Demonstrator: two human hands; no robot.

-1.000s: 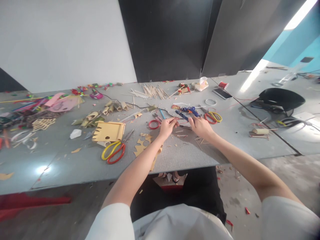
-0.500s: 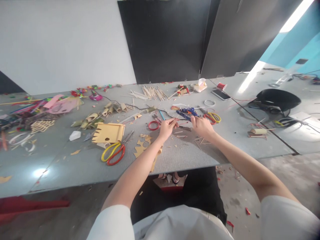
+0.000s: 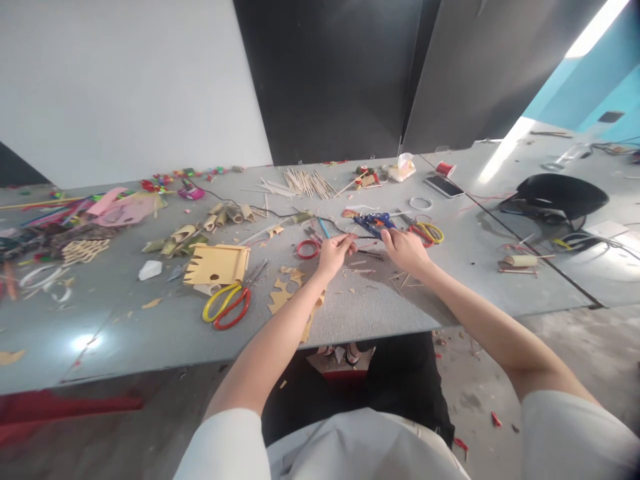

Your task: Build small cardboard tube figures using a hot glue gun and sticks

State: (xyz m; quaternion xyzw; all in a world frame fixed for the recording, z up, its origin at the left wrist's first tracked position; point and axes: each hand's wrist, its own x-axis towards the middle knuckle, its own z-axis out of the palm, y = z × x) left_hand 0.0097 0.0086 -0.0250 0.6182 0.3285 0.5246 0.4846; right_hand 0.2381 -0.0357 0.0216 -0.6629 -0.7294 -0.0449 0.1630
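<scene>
My left hand [image 3: 334,253] is pinched shut on a thin wooden stick held just above the grey table [image 3: 150,327]. My right hand [image 3: 405,250] is closed around the handle of a blue glue gun [image 3: 374,223], whose nozzle points left toward the stick's tip. A red ring [image 3: 308,249] lies just left of my left hand. Red-and-yellow scissors [image 3: 425,233] lie right of the glue gun.
Larger yellow-and-red scissors [image 3: 226,303] and a yellow cardboard piece [image 3: 217,264] lie to the left. A pile of wooden sticks [image 3: 307,183], cardboard rolls [image 3: 227,215], a phone [image 3: 445,187], a red spool [image 3: 445,169] and a black object [image 3: 560,198] on the right also sit on the table.
Both hands stay close together at the same spot; only the camera shifts slightly.
</scene>
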